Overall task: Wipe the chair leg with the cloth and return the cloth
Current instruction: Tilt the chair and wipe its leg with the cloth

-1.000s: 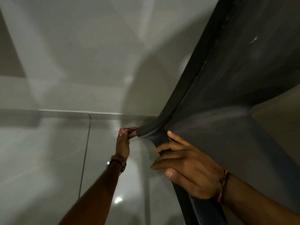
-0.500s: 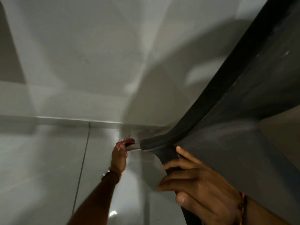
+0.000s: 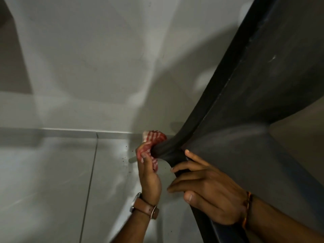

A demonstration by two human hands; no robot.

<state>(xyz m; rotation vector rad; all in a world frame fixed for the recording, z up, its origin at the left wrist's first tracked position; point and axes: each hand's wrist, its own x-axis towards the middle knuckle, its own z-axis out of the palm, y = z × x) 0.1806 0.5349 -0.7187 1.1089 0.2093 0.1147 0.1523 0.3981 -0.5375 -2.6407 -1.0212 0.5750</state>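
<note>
A dark plastic chair (image 3: 254, 106) lies tipped, filling the right side of the view. One black chair leg (image 3: 168, 148) juts left toward the floor. My left hand (image 3: 149, 174) is wrapped around the leg's tip with a red-and-white striped cloth (image 3: 153, 139) bunched between fingers and leg. My right hand (image 3: 208, 192) grips the chair's edge just below where the leg joins, thumb toward me. A brown-strapped watch (image 3: 143, 206) is on my left wrist.
Glossy light grey floor tiles (image 3: 52, 181) with a dark grout line lie below. A plain pale wall (image 3: 87, 58) rises behind, meeting the floor at a skirting strip (image 3: 70, 131). A few dark specks (image 3: 125, 155) lie on the floor near the leg.
My left hand has come nearer and turned, and the cloth now shows bunched over the leg's end. The view has shifted slightly; my right hand keeps its grip on the chair.
</note>
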